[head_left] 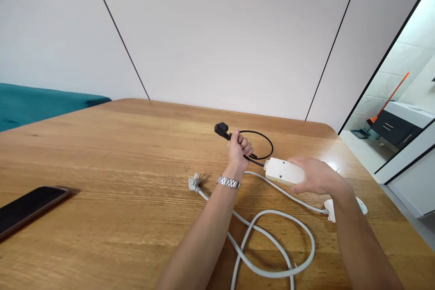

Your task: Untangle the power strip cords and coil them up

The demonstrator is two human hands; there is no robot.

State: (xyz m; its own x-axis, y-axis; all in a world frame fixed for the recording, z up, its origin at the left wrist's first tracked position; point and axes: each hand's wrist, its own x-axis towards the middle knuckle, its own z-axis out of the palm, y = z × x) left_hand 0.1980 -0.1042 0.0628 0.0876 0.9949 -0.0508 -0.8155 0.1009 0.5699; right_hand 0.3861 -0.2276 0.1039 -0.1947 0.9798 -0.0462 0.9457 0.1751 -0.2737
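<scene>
My left hand (239,149) is closed around a black power cord (272,146), just behind its black plug (221,129), which sticks out past the thumb. From the fist the cord loops to the right and runs into the end of a white power strip (282,171). My right hand (316,176) grips that strip by its other end, fingers over the far side and thumb on the near side. Two small screw holes show on the face turned up. Below my right forearm lies a second white power strip (329,209), partly hidden by the arm.
A thick white cable (312,249) lies in loops on the wooden table (136,154), ending in a white plug (194,184) left of my left forearm. A dark phone (30,208) rests at the left. Beyond the table are a pale wall and a teal seat (44,104).
</scene>
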